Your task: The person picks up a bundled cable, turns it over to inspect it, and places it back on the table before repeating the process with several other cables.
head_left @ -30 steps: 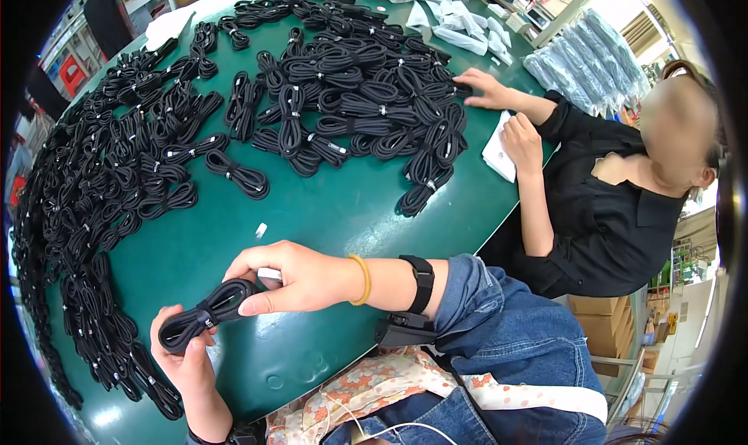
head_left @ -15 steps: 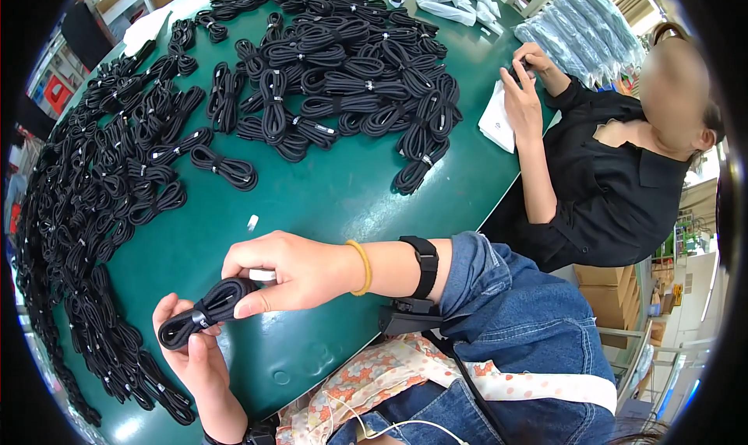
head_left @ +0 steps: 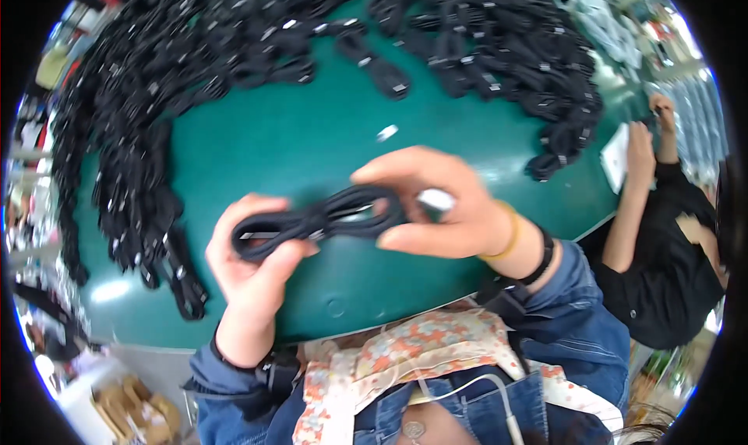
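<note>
A coiled black cable [head_left: 312,225], cinched at its middle, is held level above the table. My left hand [head_left: 253,277] closes round its left end, thumb along the near side and fingers behind. At the other end is my right hand [head_left: 460,211], its thumb and forefinger on either side of the loop. Tucked in the curled fingers of that hand is a small white piece [head_left: 436,200], its kind unclear. Another small white piece [head_left: 387,133] lies on the green table [head_left: 257,145] beyond my hands.
Many coiled black cables [head_left: 195,48] form a heap along the left and far sides, with another heap [head_left: 499,48] at the far right. One coil [head_left: 382,73] lies apart. At the right, a co-worker in black [head_left: 662,250] has hands by a white sheet [head_left: 615,158].
My view has swung to the right side less and the table's left edge shows more. Both hands have brought the cable coil rightward in the picture, and it lies more level.
</note>
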Demonstrator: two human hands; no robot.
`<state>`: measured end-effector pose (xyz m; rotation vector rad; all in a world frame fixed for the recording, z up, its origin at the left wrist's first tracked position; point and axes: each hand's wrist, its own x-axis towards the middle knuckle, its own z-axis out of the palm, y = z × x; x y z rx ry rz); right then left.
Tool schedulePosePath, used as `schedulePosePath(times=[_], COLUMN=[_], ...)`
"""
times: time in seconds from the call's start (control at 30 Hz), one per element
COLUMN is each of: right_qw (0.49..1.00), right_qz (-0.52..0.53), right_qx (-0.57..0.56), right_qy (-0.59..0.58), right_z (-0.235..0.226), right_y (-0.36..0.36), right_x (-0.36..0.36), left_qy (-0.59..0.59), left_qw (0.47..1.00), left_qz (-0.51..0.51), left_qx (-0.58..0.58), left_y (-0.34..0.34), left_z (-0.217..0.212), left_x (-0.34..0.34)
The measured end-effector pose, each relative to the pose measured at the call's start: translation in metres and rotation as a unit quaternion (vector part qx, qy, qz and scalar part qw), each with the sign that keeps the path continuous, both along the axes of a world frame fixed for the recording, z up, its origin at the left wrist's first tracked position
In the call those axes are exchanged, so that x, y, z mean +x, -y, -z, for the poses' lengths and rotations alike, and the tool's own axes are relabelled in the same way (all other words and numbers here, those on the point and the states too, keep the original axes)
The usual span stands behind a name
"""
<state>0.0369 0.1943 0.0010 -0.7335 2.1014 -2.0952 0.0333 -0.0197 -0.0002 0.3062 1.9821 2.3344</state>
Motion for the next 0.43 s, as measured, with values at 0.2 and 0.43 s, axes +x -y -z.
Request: schedulePosePath(times=[0.2, 0.43], right_qw=[0.999, 0.999], right_qz=[-0.028, 0.005], right_qx=[0.03, -0.019], right_qy=[0.023, -0.05], right_z=[-0.002, 0.008], right_y=[0.0, 0.007], right_x=[-0.002, -0.003], left_qy=[-0.048, -0.06], left_qw=[0.998, 0.997], left_qz=[0.009, 0.032], left_qx=[-0.028, -0.048], left_y=[0.009, 0.009], left_z=[-0.007, -0.008], left_x=[0.0, 0.001])
